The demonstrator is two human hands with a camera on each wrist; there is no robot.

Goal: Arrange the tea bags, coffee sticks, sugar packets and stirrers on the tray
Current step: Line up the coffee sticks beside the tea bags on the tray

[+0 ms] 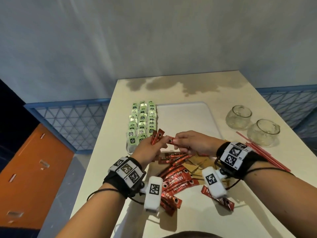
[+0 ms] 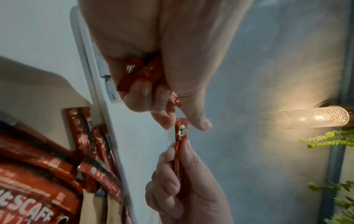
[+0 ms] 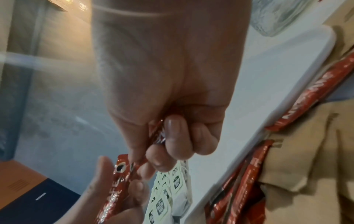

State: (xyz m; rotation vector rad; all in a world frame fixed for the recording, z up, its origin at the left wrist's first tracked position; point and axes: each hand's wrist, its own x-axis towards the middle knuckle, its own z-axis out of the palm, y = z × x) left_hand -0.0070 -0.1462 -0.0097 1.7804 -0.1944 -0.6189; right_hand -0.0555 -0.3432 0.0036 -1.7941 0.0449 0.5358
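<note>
My left hand (image 1: 151, 143) grips a few red coffee sticks (image 1: 157, 137) upright over the tray's near left corner. My right hand (image 1: 184, 140) pinches one more coffee stick (image 1: 171, 140), its tip almost touching the left hand's bundle (image 2: 145, 74). In the left wrist view that single stick (image 2: 181, 150) stands between the right thumb and fingers. Green tea bags (image 1: 142, 119) lie in rows on the left of the white tray (image 1: 181, 114). Loose coffee sticks (image 1: 176, 181) and brown sugar packets (image 1: 197, 162) lie under my wrists. Red stirrers (image 1: 257, 152) lie at the right.
Two glass cups (image 1: 238, 115) (image 1: 263, 132) stand right of the tray, next to the stirrers. The table's left edge drops to an orange floor panel (image 1: 34, 169). A grey wall (image 1: 154, 40) rises behind the table's far edge.
</note>
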